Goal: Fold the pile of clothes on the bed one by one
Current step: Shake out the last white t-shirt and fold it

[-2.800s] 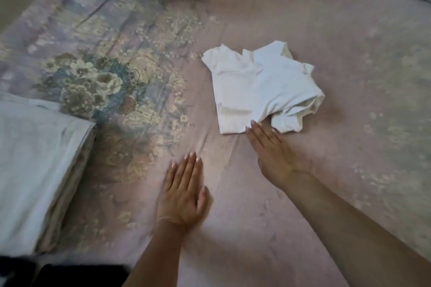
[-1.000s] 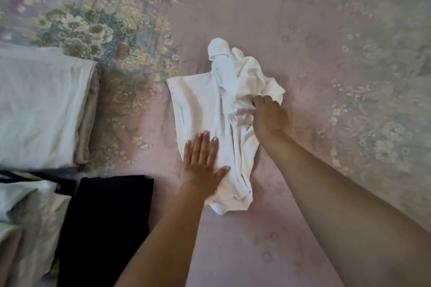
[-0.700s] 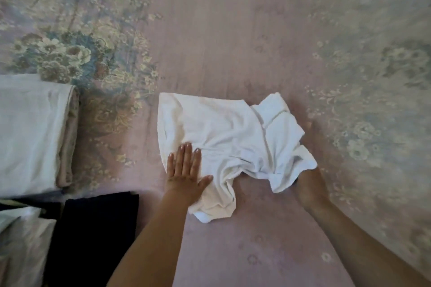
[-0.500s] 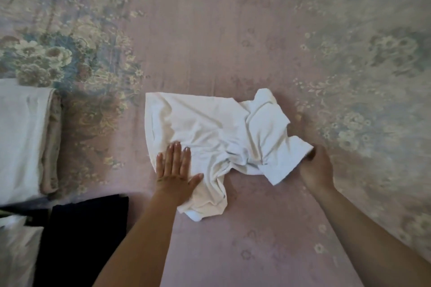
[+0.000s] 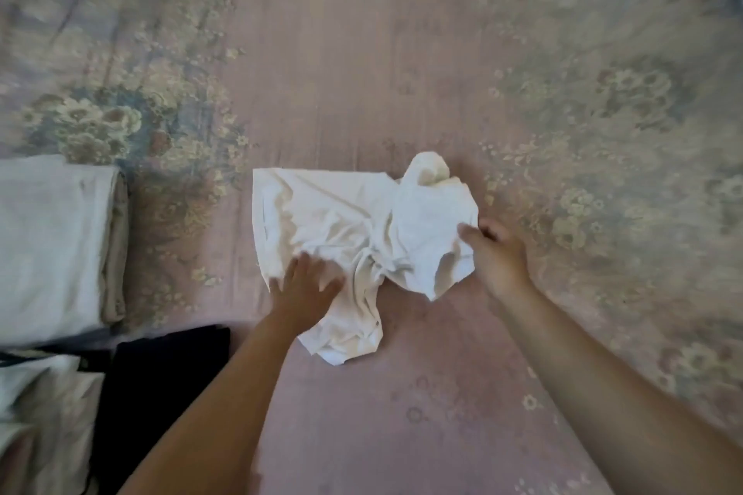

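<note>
A crumpled white cotton garment [image 5: 341, 221] lies mid-bed on the pink floral bedsheet [image 5: 362, 52]. Left hand [image 5: 301, 285] presses it flat-fingered; right hand [image 5: 496, 249] pinches its right edge. No writing legible; fingers blurred.

1. White garment [image 5: 341, 221], crumpled, lying partly spread on pink floral bedspread [image 5: 362, 52].
2. Left portion fairly flat; right side bunched, one end humped up, possibly a sleeve.
3. Narrow twisted end trailing toward viewer.
</note>
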Action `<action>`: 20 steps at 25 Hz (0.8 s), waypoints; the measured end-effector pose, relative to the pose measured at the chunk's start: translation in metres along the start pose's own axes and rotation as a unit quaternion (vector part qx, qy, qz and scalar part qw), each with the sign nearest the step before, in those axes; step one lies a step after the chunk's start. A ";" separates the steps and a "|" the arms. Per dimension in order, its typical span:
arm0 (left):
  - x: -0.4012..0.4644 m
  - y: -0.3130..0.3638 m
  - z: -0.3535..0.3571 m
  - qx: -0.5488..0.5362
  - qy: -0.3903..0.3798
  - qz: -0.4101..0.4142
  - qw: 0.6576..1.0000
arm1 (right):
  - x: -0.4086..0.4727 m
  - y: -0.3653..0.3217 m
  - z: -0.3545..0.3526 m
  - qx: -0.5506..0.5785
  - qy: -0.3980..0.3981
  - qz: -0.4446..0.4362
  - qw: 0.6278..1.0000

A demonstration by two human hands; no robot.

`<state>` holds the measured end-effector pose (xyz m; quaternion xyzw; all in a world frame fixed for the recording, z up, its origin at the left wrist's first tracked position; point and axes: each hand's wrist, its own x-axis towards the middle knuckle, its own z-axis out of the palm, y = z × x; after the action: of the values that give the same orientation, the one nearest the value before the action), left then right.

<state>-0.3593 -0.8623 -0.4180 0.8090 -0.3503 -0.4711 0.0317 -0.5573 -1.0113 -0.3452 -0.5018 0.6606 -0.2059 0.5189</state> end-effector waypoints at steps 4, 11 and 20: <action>-0.079 0.063 -0.064 -0.434 -0.007 -0.016 0.901 | -0.080 -0.049 -0.013 0.077 -0.043 -0.052 0.995; -0.231 0.132 -0.172 -0.372 0.076 0.168 0.910 | -0.169 -0.205 -0.069 -0.010 -0.137 -0.190 0.972; -0.417 0.235 -0.294 -0.503 -0.132 0.208 0.828 | -0.338 -0.376 -0.134 0.007 -0.164 -0.327 0.931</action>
<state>-0.3846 -0.8718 0.1429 0.5190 -0.2257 -0.6668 0.4849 -0.5220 -0.9031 0.1657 -0.7129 0.3640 -0.2839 0.5278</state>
